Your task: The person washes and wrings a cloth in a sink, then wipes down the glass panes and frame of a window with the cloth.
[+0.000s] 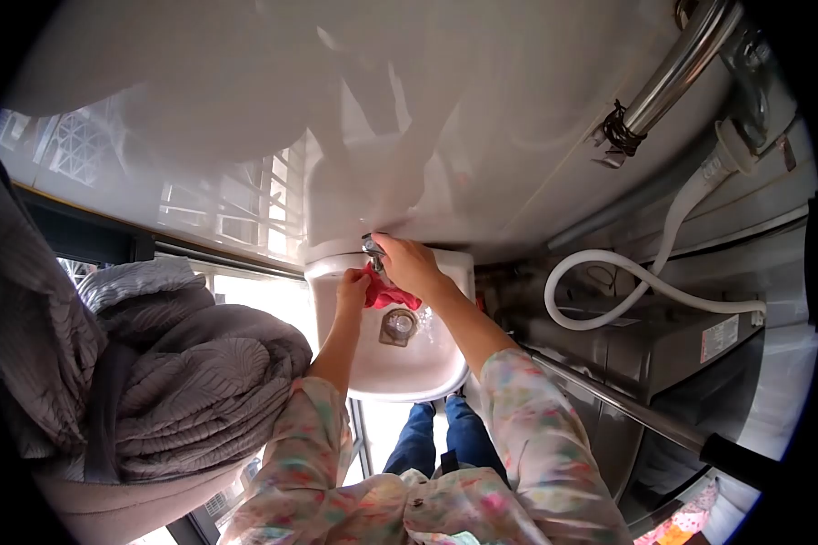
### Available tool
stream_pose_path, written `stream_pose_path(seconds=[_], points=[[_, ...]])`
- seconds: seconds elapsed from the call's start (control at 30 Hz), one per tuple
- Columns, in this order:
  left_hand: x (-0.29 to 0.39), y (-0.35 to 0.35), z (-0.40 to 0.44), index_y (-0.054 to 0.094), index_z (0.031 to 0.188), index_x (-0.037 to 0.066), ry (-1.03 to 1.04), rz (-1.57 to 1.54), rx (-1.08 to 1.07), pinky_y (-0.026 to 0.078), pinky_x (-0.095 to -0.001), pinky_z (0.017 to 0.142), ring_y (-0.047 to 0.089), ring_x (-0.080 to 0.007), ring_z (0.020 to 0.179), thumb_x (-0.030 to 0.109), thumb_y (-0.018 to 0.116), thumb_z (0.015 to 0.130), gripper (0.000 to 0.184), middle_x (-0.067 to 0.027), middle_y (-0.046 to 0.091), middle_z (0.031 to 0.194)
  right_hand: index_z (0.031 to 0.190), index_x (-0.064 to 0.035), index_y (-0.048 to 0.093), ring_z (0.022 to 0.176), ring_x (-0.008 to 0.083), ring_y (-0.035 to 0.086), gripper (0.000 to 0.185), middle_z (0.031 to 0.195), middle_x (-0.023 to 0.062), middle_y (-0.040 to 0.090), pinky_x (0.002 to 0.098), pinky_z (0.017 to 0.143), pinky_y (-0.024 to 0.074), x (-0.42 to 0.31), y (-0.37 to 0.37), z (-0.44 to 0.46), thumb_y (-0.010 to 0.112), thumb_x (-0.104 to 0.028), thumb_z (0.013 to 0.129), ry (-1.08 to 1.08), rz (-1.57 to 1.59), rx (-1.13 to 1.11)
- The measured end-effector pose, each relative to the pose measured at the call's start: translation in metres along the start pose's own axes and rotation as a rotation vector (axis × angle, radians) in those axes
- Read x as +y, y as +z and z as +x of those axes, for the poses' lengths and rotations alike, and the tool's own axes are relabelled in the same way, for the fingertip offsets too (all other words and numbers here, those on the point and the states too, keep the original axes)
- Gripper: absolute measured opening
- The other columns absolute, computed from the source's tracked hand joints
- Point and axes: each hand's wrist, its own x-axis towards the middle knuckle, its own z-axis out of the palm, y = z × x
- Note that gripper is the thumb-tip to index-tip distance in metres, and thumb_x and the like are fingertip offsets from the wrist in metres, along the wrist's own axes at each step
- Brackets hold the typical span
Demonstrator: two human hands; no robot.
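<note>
A white sink is in the middle of the head view, against the glossy wall. My left hand is closed on a wet-looking red cloth, holding it under the tap. My right hand reaches over the metal tap, with its fingers wrapped about the tap's handle. The cloth hangs below the spout, between my hands. Under it, a drain shows at the bottom of the basin, with splashes of water to its right.
A heap of grey quilted bedding lies to the left by the window. On the right stand a dark grey appliance and a looped white hose. A metal rail runs beside my right arm. Chrome pipes are at upper right.
</note>
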Motion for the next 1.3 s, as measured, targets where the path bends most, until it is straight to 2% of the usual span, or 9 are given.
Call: stream_pose_path(seconds=[0.13,0.33,0.5,0.7,0.9,0.93,1.03,1.17,1.3], points=[[0.005,0.006,-0.003,0.057,0.101,0.000,-0.143,-0.293,0.037,0.049,-0.0287,0.057,0.061,-0.0172,0.069,0.016,0.054,0.088,0.020,-0.0089,0.062,0.086,0.121,-0.0013,0.052,0.103,0.0160,0.059,0.048,0.112,0.0099,0.061,0.0301,0.086,0.0485,0.061,0.049,-0.023,0.054,0.009,0.075,0.044,0.813,-0.094],[0.035,0.008,-0.026,0.055,0.105,-0.001,-0.199,-0.400,0.179,0.049,-0.0290,0.054,0.061,-0.0177,0.074,0.019,0.051,0.090,0.025,-0.0099,0.061,0.088,0.106,-0.0039,0.060,0.094,0.0228,0.063,0.035,0.099,0.0120,0.064,0.0322,0.083,0.0491,0.115,0.146,-0.035,0.061,-0.005,0.072,0.264,0.248,0.043],[-0.059,-0.058,0.023,0.052,0.115,0.000,-0.204,-0.151,0.439,0.051,-0.0392,0.065,0.060,-0.0263,0.084,0.022,0.055,0.087,0.035,-0.0134,0.058,0.102,0.087,-0.0038,0.063,0.084,0.0294,0.062,0.022,0.086,0.0147,0.065,0.0369,0.074,0.0478,0.076,0.107,-0.021,0.059,-0.023,0.076,0.424,0.533,0.119],[-0.021,-0.020,-0.023,0.036,0.129,0.007,-0.624,-0.265,0.204,0.047,-0.0601,0.071,0.049,-0.0356,0.101,0.045,0.056,0.086,0.061,-0.0193,0.039,0.125,0.087,-0.0037,0.063,0.075,0.0178,0.059,0.015,0.079,0.0095,0.063,0.0307,0.068,0.0462,0.057,0.122,-0.008,0.057,-0.014,0.078,0.272,0.706,0.198],[-0.009,0.005,-0.015,0.055,0.108,0.015,-0.688,-1.021,-0.233,0.041,-0.0594,0.085,0.052,-0.0340,0.099,0.062,0.048,0.084,0.053,-0.0139,0.054,0.107,0.079,-0.0034,0.058,0.067,0.0125,0.051,0.008,0.071,0.0035,0.054,0.0276,0.060,0.0417,0.043,0.094,-0.040,0.053,-0.008,0.074,0.369,1.092,0.147],[0.007,0.006,-0.016,0.048,0.127,0.011,-0.662,-0.974,-0.358,0.031,-0.0574,0.101,0.047,-0.0351,0.119,0.067,0.044,0.082,0.072,-0.0145,0.052,0.126,0.079,-0.0038,0.058,0.066,0.0119,0.050,0.008,0.071,0.0030,0.053,0.0273,0.059,0.0411,0.040,0.089,-0.044,0.053,-0.008,0.074,0.382,1.134,0.114],[-0.036,-0.009,0.006,0.061,0.099,0.012,-0.563,-1.029,-0.388,0.049,-0.0480,0.084,0.059,-0.0309,0.099,0.049,0.047,0.090,0.040,-0.0121,0.064,0.101,0.081,-0.0050,0.057,0.063,0.0103,0.049,0.008,0.071,0.0016,0.053,0.0253,0.056,0.0407,0.034,0.090,-0.048,0.055,-0.009,0.075,0.404,1.364,0.129],[-0.043,-0.013,0.001,0.057,0.111,0.007,-0.374,-0.851,-0.533,0.053,-0.0451,0.080,0.062,-0.0291,0.097,0.032,0.041,0.095,0.033,-0.0146,0.062,0.109,0.084,-0.0059,0.056,0.069,0.0091,0.051,0.006,0.074,0.0007,0.055,0.0236,0.060,0.0428,0.045,0.117,-0.042,0.056,-0.009,0.079,0.185,1.389,0.333],[-0.033,-0.007,0.010,0.055,0.116,0.003,-0.448,-0.693,-0.341,0.054,-0.0432,0.083,0.062,-0.0277,0.098,0.023,0.039,0.094,0.034,-0.0150,0.061,0.109,0.088,-0.0056,0.057,0.074,0.0112,0.053,0.009,0.081,0.0028,0.058,0.0269,0.064,0.0450,0.043,0.106,-0.041,0.057,-0.013,0.083,0.587,1.737,0.510]])
